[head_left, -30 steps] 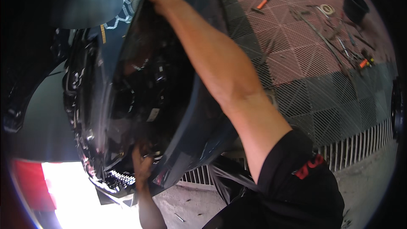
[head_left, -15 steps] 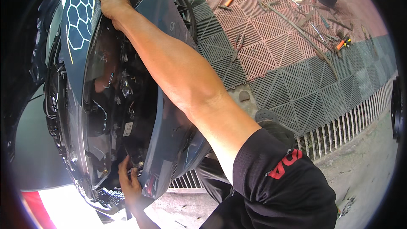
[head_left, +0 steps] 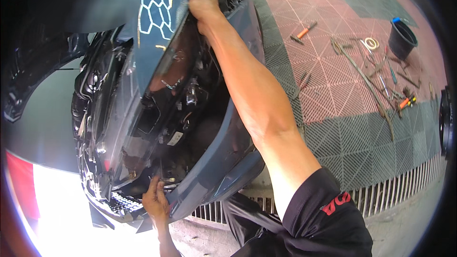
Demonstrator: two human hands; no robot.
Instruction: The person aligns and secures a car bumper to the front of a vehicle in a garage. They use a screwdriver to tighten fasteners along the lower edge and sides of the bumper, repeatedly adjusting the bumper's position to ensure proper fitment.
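Viewpoint has shifted — fender [head_left: 159, 5] and orange-handled hammer [head_left: 303, 33] now appear farther right. Dark headlamp unit [head_left: 153, 114] lies between fender and bumper [head_left: 216, 157]. Right hand [head_left: 203, 7], partly curled, meets its far end; left hand [head_left: 155, 202], fingers bent, meets its near end — firm hold cannot be told for either.

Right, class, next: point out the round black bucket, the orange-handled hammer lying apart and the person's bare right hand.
Round black bucket [head_left: 399, 51], head view: outer wall.
Orange-handled hammer [head_left: 303, 33], head view: handle.
Bare right hand [head_left: 204, 7], head view: back of the hand.
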